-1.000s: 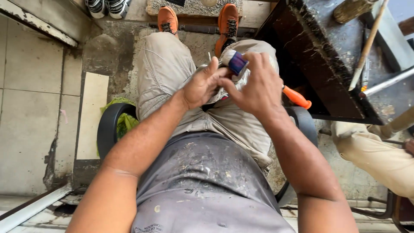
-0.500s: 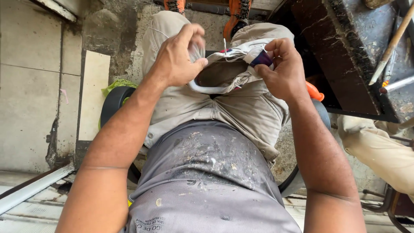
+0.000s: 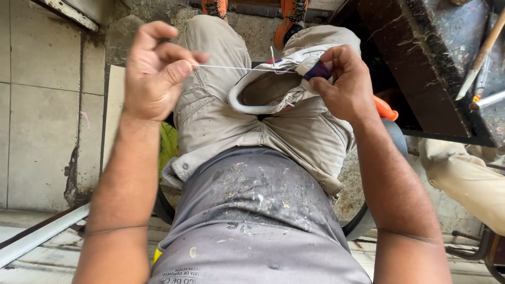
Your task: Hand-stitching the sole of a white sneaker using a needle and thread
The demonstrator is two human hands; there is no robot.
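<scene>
A white shoe (image 3: 265, 87) with a blue and red patch lies on my lap, its opening facing me. My right hand (image 3: 344, 84) grips the shoe's far right side at the coloured patch. My left hand (image 3: 158, 71) is raised out to the left, thumb and forefinger pinched on a taut white thread (image 3: 236, 67) that runs straight to the shoe. A thin needle or awl tip (image 3: 272, 54) sticks up by the shoe's upper edge.
A dark, stained wooden workbench (image 3: 436, 63) stands at the right with a wooden stick and metal tools on it. An orange handle (image 3: 385, 109) shows behind my right wrist. Another person's beige trouser leg (image 3: 463, 179) sits at right. Tiled floor lies at left.
My left hand has drawn away from the shoe to the left, pulling the thread out long and tight. My right hand stays on the shoe.
</scene>
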